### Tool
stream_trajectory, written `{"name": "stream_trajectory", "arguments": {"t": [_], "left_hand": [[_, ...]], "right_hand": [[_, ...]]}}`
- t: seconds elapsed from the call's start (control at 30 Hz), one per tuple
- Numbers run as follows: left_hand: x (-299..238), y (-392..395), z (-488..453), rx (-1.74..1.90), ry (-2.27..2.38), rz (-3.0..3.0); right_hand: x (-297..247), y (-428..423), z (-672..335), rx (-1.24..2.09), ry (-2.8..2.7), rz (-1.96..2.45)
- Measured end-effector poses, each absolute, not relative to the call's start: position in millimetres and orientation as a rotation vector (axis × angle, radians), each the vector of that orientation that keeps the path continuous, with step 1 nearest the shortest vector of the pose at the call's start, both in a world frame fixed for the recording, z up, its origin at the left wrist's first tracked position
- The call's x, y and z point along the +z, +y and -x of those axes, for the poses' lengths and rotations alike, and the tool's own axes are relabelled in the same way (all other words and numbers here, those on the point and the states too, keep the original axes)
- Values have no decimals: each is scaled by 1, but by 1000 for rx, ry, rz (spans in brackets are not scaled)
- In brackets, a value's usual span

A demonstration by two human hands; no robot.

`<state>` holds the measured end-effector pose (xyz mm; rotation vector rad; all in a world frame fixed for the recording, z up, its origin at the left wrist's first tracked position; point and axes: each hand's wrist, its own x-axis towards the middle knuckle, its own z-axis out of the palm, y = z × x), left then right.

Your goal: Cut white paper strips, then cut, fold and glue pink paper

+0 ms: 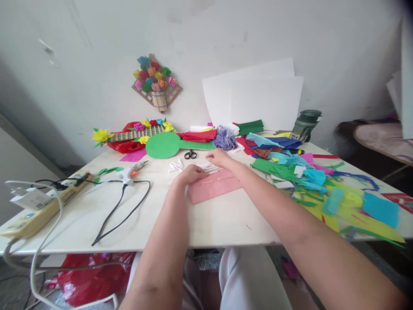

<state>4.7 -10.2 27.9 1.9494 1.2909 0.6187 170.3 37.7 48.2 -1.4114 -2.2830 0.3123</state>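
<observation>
A folded sheet of pink paper [213,188] lies on the table in front of me. My left hand [192,173] is at its upper left corner, the fingers closed on the edge. Beyond the far edge of the paper, my right hand [221,158] has its fingers drawn together; anything between them is too small to make out. Thin white sticks [176,165] lie loose just past my left hand, and more run beneath my right hand. Black-handled scissors [190,154] rest behind them.
A glue gun [128,174] with a looped black cord and a power strip [48,204] sit at left. A green round-ended cutout [163,145], purple yarn [225,137] and a flower-covered piece [138,134] line the back. Coloured paper scraps [322,185] and a bottle [306,125] occupy the right.
</observation>
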Motion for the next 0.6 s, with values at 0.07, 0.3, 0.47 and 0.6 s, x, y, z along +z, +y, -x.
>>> {"name": "stream_trajectory", "arguments": {"t": [0.07,0.3,0.47,0.6], "left_hand": [[28,-9,-5,593,1316,-1964],[24,-6,-8,572,1401,-1965],[20,-3,-11,597,1414,-1987],[20,-2,-12,638,1433,-2113]], "right_hand": [[51,47,-150,227,-2356,1437],[47,91,-86,177,-2359,1655],[42,109,-60,179,-2268,1859],[47,113,-49,130,-2237,1977]]}}
